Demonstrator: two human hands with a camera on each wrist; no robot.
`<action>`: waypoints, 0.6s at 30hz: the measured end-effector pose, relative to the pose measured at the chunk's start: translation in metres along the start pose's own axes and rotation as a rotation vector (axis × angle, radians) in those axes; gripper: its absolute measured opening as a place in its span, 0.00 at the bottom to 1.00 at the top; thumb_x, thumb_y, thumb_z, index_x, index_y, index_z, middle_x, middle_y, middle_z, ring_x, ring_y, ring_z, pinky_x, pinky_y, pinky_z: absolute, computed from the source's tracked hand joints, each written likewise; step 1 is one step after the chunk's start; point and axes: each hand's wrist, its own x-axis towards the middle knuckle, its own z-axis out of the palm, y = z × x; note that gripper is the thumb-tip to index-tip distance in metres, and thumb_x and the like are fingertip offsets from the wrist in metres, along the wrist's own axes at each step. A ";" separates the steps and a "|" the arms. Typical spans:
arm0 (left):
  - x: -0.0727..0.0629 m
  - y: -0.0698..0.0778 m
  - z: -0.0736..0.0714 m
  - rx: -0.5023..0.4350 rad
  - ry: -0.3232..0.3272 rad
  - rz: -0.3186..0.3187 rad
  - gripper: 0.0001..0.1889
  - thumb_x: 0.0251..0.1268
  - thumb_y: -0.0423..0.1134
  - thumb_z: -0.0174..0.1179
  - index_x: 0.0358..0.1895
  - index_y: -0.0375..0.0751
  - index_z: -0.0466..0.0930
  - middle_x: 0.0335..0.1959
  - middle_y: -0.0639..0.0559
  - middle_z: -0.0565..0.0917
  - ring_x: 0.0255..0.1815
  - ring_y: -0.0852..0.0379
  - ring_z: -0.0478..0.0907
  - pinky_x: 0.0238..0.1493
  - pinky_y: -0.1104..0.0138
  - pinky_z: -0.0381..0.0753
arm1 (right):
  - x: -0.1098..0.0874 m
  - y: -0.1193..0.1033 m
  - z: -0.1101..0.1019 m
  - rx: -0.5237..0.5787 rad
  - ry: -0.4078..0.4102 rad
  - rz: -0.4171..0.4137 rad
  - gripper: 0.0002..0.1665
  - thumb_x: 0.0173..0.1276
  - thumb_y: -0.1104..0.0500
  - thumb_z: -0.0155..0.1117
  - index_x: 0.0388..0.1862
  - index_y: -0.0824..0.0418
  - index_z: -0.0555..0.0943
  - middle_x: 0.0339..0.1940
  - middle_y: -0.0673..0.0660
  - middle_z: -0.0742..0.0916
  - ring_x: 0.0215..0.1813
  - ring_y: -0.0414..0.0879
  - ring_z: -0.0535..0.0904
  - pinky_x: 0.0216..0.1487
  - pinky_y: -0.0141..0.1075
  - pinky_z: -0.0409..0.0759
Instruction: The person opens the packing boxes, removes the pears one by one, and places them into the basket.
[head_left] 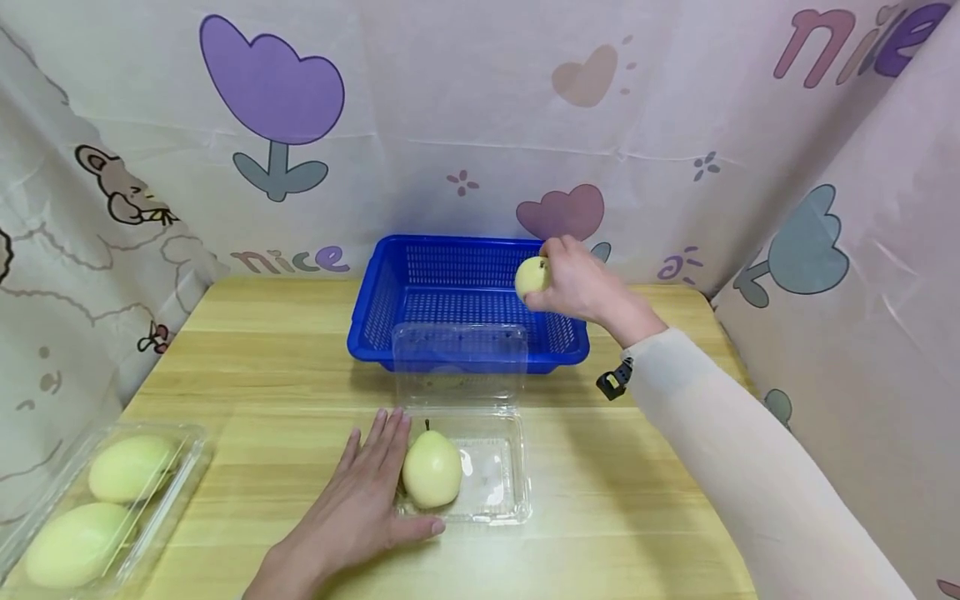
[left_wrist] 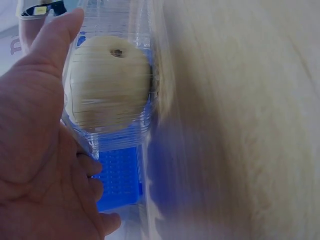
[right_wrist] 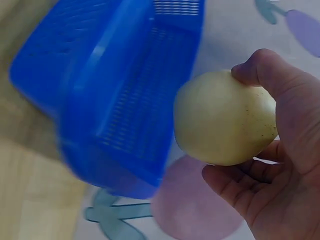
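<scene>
Pale yellow-green and smooth-skinned, the pear (head_left: 531,279) sits in the right grip (head_left: 576,282), thumb and fingers curled round its sides, near the right end of the blue plastic basket (head_left: 450,257). It should handle as firm, moderately heavy, slightly slippery and easily bruised, best cupped round its widest part. The left grip (head_left: 358,504), straight-fingered and holding nothing, lies along the thin, clear plastic box (head_left: 522,467), where a stemmed pear (head_left: 432,471) rests. The basket's walls are slotted; the worktop (head_left: 285,354) shows wood grain.
</scene>
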 end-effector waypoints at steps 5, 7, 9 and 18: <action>0.000 0.000 0.001 0.004 0.001 -0.005 0.71 0.48 0.78 0.71 0.85 0.34 0.49 0.87 0.36 0.51 0.88 0.40 0.43 0.84 0.35 0.46 | 0.006 0.011 0.025 -0.013 -0.072 -0.030 0.42 0.59 0.42 0.76 0.60 0.69 0.75 0.53 0.63 0.80 0.50 0.56 0.77 0.49 0.48 0.84; 0.000 0.001 0.002 0.005 0.002 -0.004 0.71 0.48 0.78 0.71 0.85 0.34 0.49 0.87 0.36 0.51 0.89 0.40 0.43 0.84 0.35 0.46 | 0.006 0.013 0.034 -0.028 -0.102 -0.043 0.41 0.59 0.42 0.76 0.60 0.69 0.75 0.52 0.63 0.81 0.49 0.56 0.77 0.49 0.48 0.84; 0.000 0.001 0.002 0.005 0.003 -0.004 0.71 0.48 0.78 0.71 0.86 0.34 0.48 0.87 0.36 0.50 0.89 0.40 0.43 0.84 0.35 0.45 | 0.004 0.015 0.041 -0.043 -0.124 -0.050 0.40 0.59 0.42 0.76 0.59 0.69 0.76 0.50 0.62 0.81 0.48 0.55 0.78 0.47 0.47 0.84; 0.001 0.000 0.002 -0.007 -0.005 -0.011 0.71 0.49 0.78 0.70 0.86 0.35 0.48 0.87 0.37 0.50 0.89 0.40 0.42 0.84 0.34 0.46 | 0.002 0.011 0.058 -0.082 -0.201 -0.056 0.40 0.60 0.40 0.77 0.60 0.66 0.77 0.48 0.60 0.82 0.46 0.53 0.78 0.46 0.46 0.84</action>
